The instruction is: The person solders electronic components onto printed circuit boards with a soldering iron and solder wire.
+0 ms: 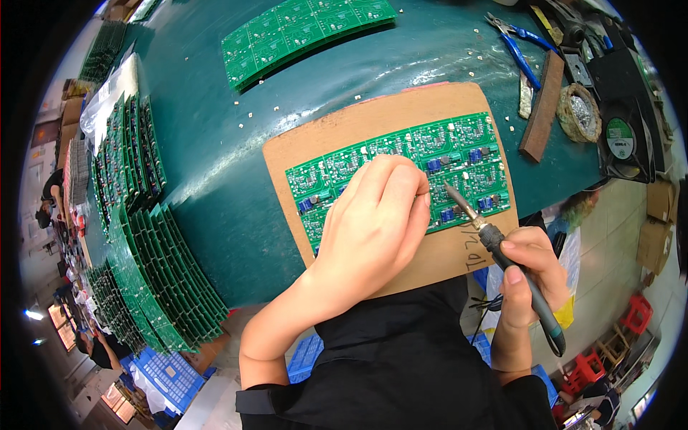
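Soldering on green circuit board panel [459, 154], brown board [315, 154] underneath.
Left hand [376, 222] curled, resting on panel, holding nothing visible; right hand [527, 269] grips soldering iron [502, 251], tip on panel.

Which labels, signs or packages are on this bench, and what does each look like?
Round green-and-white label: on the black fan at the bench's right edge.
Handwritten dark marks: on the brown board's lower right corner, beside the soldering iron.
Clear plastic bag: far left, crumpled by the stacked green boards.
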A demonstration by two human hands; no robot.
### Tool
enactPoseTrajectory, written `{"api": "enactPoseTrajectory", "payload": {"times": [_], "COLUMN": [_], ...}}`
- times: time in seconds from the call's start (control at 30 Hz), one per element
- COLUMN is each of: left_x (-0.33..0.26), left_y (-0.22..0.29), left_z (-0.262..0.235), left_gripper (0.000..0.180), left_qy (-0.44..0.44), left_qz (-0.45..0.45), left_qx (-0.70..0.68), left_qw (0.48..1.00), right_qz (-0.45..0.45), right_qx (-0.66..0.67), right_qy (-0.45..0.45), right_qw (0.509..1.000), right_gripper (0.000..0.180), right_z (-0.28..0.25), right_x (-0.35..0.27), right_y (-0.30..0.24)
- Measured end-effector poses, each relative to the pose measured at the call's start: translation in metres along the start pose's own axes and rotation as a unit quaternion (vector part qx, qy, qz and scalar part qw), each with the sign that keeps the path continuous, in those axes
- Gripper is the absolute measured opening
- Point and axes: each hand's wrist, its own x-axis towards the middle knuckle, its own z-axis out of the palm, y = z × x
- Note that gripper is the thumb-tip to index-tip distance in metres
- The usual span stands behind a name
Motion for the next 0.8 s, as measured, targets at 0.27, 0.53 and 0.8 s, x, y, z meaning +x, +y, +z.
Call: {"api": "enactPoseTrajectory", "payload": {"times": [0.27,0.53,0.8], "left_x": [0.006,0.01,0.027], "left_y": [0.001,0.012,0.017], "left_z": [0.011,-0.002,0.024], "left_gripper": [0.016,0.013,0.014], "left_qy": [-0.028,-0.054,-0.04], "left_qz": [0.002,-0.024,0.013], "left_qx": [0.084,0.049,0.007], "left_qw": [0.996,0.997,0.999], "right_qz": [-0.019,-0.035,-0.019], "right_qx": [-0.005,0.015,0.023], "right_qy": [-0.044,0.039,0.064], "right_qw": [0.999,0.999,0.998], "right_gripper": [0.021,0.023,0.023], "right_z": [-0.003,-0.019,-0.032], "right_x": [0.011,0.006,0.008], "right_y": [0.004,0.013,0.022]}}
